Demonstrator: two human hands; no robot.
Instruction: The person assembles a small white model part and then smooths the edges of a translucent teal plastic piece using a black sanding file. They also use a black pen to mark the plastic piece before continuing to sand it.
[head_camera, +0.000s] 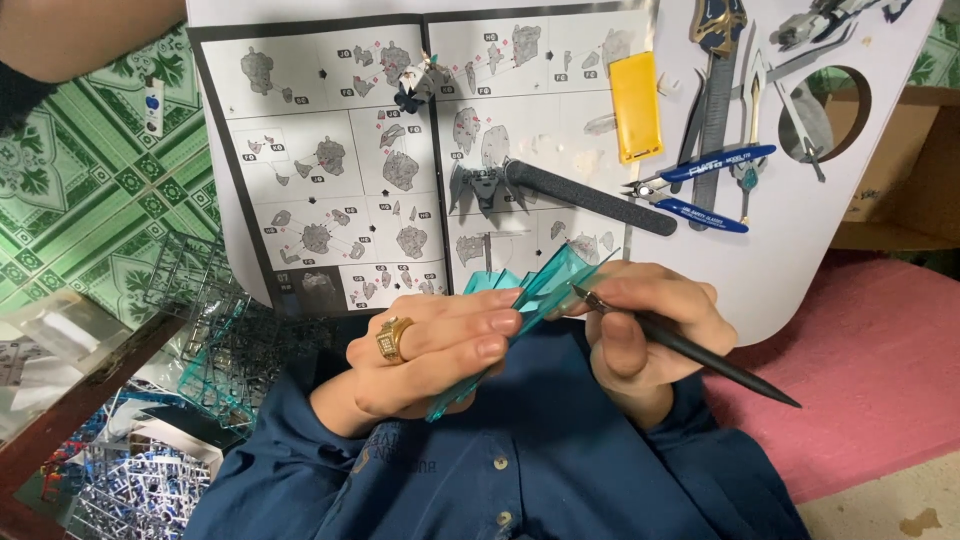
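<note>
At lower centre of the frame, the left hand gripped a clear teal plastic piece; the right hand pinched a black craft knife against it, below the instruction sheet.

Left hand curled at centre, fingers folded inward and pinched shut, gold ring on one finger, knuckles turned toward the camera. Right hand just beside it, closed in a pen-like grip (thumb pressed flat along the front). Both wrists emerging from dark blue sleeves, close to the chest.
</note>
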